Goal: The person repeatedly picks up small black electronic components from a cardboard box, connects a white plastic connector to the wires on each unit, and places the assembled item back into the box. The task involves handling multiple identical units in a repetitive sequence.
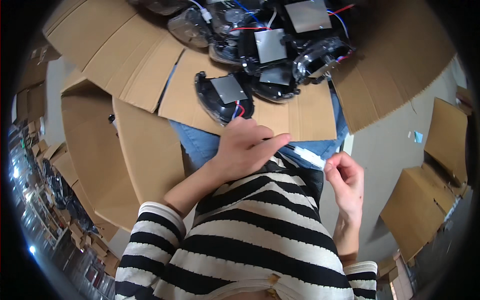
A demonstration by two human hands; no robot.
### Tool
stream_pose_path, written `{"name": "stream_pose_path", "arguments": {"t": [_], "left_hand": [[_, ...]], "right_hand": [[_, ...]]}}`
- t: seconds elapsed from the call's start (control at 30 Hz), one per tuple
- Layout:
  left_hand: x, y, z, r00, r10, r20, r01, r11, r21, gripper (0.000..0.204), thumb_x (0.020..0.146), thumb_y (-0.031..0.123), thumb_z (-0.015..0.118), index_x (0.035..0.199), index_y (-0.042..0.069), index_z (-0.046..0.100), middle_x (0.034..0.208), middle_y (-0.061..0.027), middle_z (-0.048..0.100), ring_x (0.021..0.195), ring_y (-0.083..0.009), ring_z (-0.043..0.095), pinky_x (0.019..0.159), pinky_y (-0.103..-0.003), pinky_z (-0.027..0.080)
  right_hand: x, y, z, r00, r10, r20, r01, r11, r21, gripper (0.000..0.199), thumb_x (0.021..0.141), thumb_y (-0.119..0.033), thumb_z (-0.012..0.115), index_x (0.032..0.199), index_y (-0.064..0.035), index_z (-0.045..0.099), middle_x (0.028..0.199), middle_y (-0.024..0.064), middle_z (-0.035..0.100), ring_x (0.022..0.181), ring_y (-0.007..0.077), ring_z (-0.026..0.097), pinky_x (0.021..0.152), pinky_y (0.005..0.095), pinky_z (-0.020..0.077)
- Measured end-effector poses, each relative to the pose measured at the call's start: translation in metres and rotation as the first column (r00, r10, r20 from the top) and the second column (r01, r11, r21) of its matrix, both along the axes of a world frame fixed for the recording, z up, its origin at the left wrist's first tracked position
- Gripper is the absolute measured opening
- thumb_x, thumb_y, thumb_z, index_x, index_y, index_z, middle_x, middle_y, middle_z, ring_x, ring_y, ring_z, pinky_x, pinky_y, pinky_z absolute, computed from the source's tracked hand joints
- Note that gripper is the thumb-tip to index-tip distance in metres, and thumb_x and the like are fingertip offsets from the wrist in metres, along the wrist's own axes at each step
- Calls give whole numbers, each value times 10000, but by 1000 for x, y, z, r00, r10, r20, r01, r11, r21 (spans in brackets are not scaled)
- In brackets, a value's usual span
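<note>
A slim white piece (309, 157) lies between the two hands, above the person's lap and just off the near edge of the cardboard (312, 120). Its long axis slants across the scene: the dark, narrow end points left and slightly far, toward the left hand (245, 150), and the white end points right and slightly near, into the right hand (346, 179). The right hand pinches that white end between thumb and forefinger. The left hand is palm down with its fingers partly curled and one finger stretched out to the right over the dark end; whether it grips that end cannot be told, as the hand hides the contact. Just beyond the left hand, on the cardboard, lies a curved black unit (218, 95) bearing a silver plate (229, 89). Its long axis runs from far left to near right, and red and blue wires (241, 108) come off its near side toward the left hand. More black units (272, 47) are heaped at the far side, several with silver plates facing up, and a white connector (206, 15) on a wire sits among those to the left. Jeans (196, 145) show under the cardboard, and a striped shirt (260, 215) fills the near side. An open carton (97, 160) stands to the left; another box (412, 212) stands well apart on the right, with a blue scrap (418, 136) on the floor (382, 145) farther off.
</note>
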State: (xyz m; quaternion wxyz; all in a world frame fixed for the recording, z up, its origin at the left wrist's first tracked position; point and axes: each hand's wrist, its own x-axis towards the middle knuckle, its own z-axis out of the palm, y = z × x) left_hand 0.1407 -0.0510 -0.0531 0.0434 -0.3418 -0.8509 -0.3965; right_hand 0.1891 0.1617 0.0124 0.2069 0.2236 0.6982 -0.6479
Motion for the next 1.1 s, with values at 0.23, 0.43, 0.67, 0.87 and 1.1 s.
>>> {"name": "stream_pose_path", "arguments": {"t": [0.23,0.43,0.67,0.87,1.1], "left_hand": [[1,1,-5,995,86,-44,-74,974,212,329,569,24,673,881,122,641,663,43,488,514,-129,408,483,-271,257],[-2,1,-9,990,61,-131,-32,976,214,362,555,57,664,904,153,642,668,50,466,533,-123,397,495,-268,261],[3,1,-11,982,72,-176,-48,989,137,382,560,97,643,935,170,634,684,50,458,563,-122,402,512,-259,270],[-2,-43,38,982,169,88,-188,936,298,296,630,-11,578,922,32,589,794,-51,542,666,-181,498,570,-270,374],[16,-247,161,510,855,-95,-461,365,809,187,824,68,492,995,0,522,711,-70,556,647,-135,521,594,-247,436]], "right_hand": [[-7,3,-10,998,-15,66,31,970,-241,45,793,-31,528,755,-7,534,656,-32,502,592,16,413,532,164,324],[-6,-1,-16,993,-60,105,93,936,-340,63,803,-36,520,744,-13,526,630,-38,485,585,17,406,520,159,311],[-2,-6,-12,999,33,26,-32,998,-54,78,811,-51,522,747,-8,522,632,-33,487,578,19,407,521,167,324],[-2,7,-7,986,169,-5,-167,969,-184,131,856,-72,459,793,4,545,685,11,548,583,48,467,530,170,363],[-3,10,-4,962,264,-67,-270,956,-114,130,849,-72,462,773,7,531,666,17,543,609,70,503,563,197,402]]}}
